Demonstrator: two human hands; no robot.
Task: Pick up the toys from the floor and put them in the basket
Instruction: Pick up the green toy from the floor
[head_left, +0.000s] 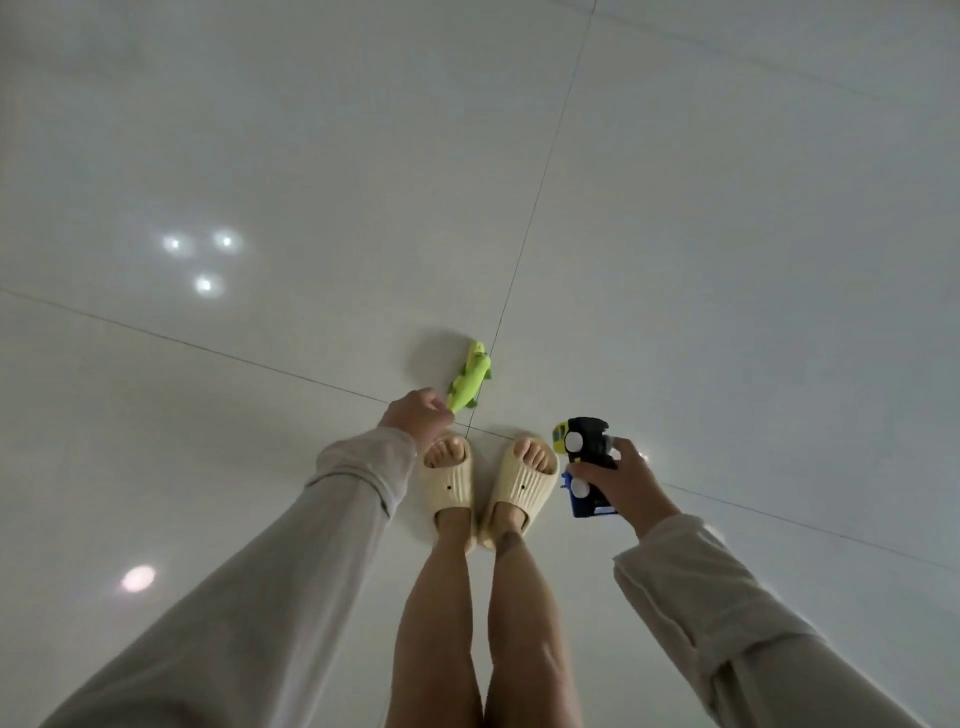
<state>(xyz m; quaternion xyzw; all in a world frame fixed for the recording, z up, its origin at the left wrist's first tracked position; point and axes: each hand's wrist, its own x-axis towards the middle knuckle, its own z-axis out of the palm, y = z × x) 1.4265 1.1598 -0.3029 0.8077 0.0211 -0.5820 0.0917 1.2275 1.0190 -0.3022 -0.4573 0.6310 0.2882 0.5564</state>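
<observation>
Reaching down with the left hand (413, 415), fingers pinched on the tail end of the green crocodile toy (470, 376), long axis running away from the slippers (488, 480) along the floor (675, 234) seam. Clutching a toy car (584, 462) in the right hand (618, 480); no basket in view.

The left hand (415, 415) pinches the green crocodile toy (470, 375) by its tail above the floor (675, 208); the right hand (621, 480) grips a black-and-blue toy vehicle (584, 441).
</observation>
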